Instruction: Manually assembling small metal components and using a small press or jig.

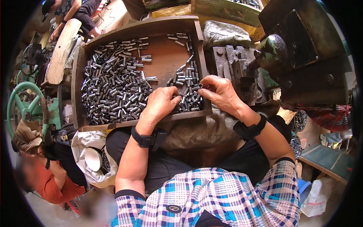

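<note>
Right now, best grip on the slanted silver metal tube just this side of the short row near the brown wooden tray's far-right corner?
Probably pinch the slanted tube mid-length from its near left side: it lies on its side, with bare brown tray floor there.

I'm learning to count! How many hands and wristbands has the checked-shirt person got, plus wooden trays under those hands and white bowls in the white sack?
Left hand plus right hand: 2
Black wristbands: 2
Wooden tray: 1
White bowl: 1
Total: 6
</note>
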The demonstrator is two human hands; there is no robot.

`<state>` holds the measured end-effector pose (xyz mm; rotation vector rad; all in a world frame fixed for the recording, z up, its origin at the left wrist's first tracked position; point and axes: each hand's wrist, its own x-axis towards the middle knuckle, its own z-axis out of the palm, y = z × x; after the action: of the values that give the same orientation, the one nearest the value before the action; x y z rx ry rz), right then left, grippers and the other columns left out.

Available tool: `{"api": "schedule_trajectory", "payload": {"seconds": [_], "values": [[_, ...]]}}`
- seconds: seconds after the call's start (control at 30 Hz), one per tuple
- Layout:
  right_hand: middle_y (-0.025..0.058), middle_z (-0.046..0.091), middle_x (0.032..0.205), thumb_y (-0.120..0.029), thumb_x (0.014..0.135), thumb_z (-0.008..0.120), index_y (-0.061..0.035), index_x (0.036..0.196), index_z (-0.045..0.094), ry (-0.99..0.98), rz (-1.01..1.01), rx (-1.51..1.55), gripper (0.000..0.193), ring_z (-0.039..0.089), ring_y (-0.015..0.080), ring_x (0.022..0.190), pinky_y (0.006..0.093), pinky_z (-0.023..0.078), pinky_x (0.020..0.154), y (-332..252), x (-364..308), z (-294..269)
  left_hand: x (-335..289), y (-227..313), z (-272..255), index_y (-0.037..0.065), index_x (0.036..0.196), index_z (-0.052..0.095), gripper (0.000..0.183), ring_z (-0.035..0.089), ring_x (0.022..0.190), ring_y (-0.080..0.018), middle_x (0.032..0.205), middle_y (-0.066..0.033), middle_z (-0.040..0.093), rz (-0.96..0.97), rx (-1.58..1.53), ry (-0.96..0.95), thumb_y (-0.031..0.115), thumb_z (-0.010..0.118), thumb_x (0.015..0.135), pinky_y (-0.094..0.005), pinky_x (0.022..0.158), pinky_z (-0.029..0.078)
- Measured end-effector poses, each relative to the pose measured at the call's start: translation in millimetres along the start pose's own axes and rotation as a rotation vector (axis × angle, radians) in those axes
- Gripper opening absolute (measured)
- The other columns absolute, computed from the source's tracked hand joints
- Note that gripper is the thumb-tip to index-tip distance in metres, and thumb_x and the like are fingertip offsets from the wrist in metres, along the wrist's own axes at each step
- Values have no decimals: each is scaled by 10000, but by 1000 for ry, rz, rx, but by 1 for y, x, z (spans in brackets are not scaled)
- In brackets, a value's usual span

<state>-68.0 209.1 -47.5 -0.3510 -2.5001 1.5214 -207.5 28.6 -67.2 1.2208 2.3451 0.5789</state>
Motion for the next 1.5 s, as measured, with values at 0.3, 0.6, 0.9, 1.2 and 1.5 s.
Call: {"api": "schedule_trajectory", "payload": {"seconds": [0.3, 0.6, 0.9, 1.2, 1.5], "values": [[149, 617, 808, -110, 776, 659, 13, 873, 605, 30, -67, -63, 166, 637, 275, 712, 347, 507, 644, 0, -3, -2, 2, 19, -6, 88, 923, 630, 177, 630, 761, -319, 781, -132, 640, 115, 18, 130, 160, 646, 761, -402, 659, 498], [120, 602, 768, -92, 774, 678, -1, 907, 611, 27, -112, -104, 174, 601, 212, 668, 313, 486, 603, 7, -4, 6, 10, 13, 5, 59, 851, 561, 125, 626, 748, -308, 785, -111, 613, 276, 359, 35, 126, 628, 770, -409, 639, 500], [67, 597, 707, -75, 837, 616, -18, 1021, 608, -1, 98, 212, 194, 602, 114, 591, 265, 482, 558, 3, -4, 10, 13, 16, 13, 39, 864, 553, 121, 621, 687, -324, 751, -150, 608, 285, 275, 91, 87, 610, 768, -408, 605, 500], [4, 611, 723, -125, 901, 563, -26, 979, 612, -22, 323, 571, 136, 614, 48, 628, 170, 454, 476, -6, -9, -2, 10, 28, 0, 64, 912, 605, 133, 389, 479, 14, 610, 87, 475, -69, -838, -189, 156, 651, 828, -150, 420, 266], [11, 624, 753, -134, 879, 601, -20, 957, 608, -107, 308, 677, 139, 614, 52, 638, 165, 462, 488, -5, -10, -2, 6, 37, 0, 62, 915, 586, 111, 365, 457, 9, 596, 85, 461, -89, -1092, -271, 130, 635, 841, -150, 400, 264]]}}
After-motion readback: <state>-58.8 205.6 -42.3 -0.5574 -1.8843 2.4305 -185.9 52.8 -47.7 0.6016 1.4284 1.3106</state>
